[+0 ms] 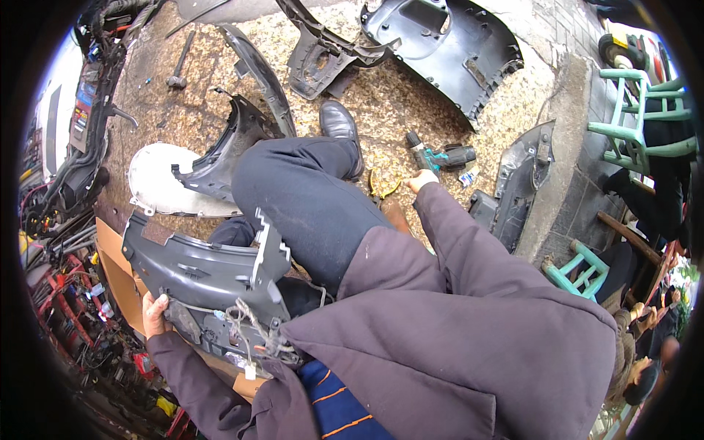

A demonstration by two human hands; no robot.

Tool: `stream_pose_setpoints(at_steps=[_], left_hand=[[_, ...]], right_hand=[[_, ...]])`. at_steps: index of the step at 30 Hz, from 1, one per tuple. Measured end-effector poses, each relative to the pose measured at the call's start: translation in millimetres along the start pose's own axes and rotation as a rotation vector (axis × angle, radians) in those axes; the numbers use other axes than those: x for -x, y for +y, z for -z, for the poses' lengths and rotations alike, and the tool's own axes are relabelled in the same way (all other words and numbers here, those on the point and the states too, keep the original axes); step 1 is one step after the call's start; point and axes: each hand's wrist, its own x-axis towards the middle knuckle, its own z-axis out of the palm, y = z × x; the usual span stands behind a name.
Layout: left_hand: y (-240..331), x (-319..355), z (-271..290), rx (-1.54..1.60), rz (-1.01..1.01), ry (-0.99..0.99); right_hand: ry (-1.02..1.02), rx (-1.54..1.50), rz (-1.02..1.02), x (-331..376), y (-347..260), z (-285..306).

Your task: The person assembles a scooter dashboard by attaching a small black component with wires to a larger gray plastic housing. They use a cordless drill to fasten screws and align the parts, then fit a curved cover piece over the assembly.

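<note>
A dark grey moulded plastic car trim panel [205, 275] leans against my left leg, a bundle of loose wires [253, 330] hanging on its near side. My left hand [155, 315] grips the panel's left edge, fingertips curled over it. Out ahead on the right, my right hand [422, 180] is closed low over the ground, fingertips at the yellow handle of a pair of pliers [383, 183]; the exact grip is small in view. Just beyond that hand, a black and teal cordless drill [440, 155] lies on the ground.
More black plastic panels [447, 51] lie ahead, with a curved fender piece [227, 143] near a white round lid [163, 176]. A hammer [177, 73] rests far left. Green stools [631, 110] stand at right, beside other people. Car parts [81, 308] crowd the left; a cardboard box [117, 264] is behind the panel.
</note>
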Motion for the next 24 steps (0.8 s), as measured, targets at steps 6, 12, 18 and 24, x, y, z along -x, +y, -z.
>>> stream_pose_setpoints(at_steps=[6,12,18,24], left_hand=[[25.7,7.4,-17.1,-0.181,0.121,0.306],[32.2,-7.9,-17.9,0.022,0.176,0.079],[42.0,-6.8,-19.6,-0.025,0.227,0.1],[51.8,-10.3,-30.3,-0.003,0.229,0.095]], right_hand=[[0.118,0.399,0.216,-29.6,-6.7,52.6],[-0.038,0.763,0.05,-72.9,15.6,83.5],[-0.126,0.918,0.12,-100.5,30.2,75.5],[-0.075,0.983,0.192,-123.7,55.3,55.3]])
